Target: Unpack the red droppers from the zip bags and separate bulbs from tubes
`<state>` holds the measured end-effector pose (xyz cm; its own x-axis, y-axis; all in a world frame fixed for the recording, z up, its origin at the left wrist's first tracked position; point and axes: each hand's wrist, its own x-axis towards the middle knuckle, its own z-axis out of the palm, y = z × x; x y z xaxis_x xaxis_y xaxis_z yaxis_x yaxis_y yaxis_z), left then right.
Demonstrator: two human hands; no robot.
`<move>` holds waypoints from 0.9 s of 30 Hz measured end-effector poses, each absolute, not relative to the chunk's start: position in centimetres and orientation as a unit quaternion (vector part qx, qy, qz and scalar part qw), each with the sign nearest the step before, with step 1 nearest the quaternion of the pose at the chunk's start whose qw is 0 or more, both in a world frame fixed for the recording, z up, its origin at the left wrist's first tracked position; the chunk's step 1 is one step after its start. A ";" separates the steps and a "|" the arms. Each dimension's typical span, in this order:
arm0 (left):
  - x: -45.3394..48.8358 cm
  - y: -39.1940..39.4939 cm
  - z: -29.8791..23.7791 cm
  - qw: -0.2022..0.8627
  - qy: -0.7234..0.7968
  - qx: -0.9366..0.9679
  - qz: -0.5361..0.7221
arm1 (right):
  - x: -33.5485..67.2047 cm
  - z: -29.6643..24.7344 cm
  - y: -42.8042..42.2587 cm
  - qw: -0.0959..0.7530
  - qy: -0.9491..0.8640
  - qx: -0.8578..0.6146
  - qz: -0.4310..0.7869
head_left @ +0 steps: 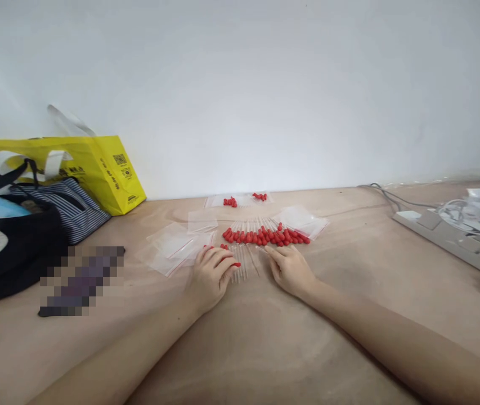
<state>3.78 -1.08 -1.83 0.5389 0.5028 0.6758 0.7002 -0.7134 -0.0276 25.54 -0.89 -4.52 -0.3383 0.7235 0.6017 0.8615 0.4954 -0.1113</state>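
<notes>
My left hand (212, 274) rests on the table with its fingers curled, and a small red rubber bulb (236, 264) shows at its thumb and fingertips. Part of what those fingers hold is hidden. My right hand (291, 270) has finger and thumb closed at the end of a thin clear glass tube (260, 249). Between the hands lie several loose clear tubes (242, 267), roughly side by side. Just beyond them is a row of droppers with red bulbs (265, 235), their clear stems pointing away from me.
Clear zip bags (170, 247) lie left of the droppers, and more bags (301, 221) lie right. Two small red-bulb bunches rest on a bag (246, 200) by the wall. Left stand a yellow bag (113, 174) and dark bags; right lies a power strip (438, 233) with cables.
</notes>
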 end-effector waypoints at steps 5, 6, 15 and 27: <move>3.7 -0.5 -2.2 0.147 -0.357 -0.851 -0.356 | 24.6 -4.9 -0.3 0.296 -0.806 -0.512 -0.010; 3.7 -0.4 -2.4 0.140 -0.354 -0.851 -0.361 | 24.4 -4.9 -0.2 0.303 -0.805 -0.511 0.002; 4.1 0.1 -2.5 0.072 -0.340 -0.852 -0.393 | 22.2 -4.7 0.0 0.381 -0.790 -0.479 0.040; 4.2 -0.2 -2.3 0.086 -0.312 -0.859 -0.397 | 23.2 -3.3 -1.1 0.479 -0.793 -0.356 0.124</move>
<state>4.23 -0.17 -2.32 0.4907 0.4674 0.7354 0.6044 -0.7905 0.0991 23.18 -1.10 -3.29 -0.2879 0.6831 0.6712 0.4462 0.7158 -0.5371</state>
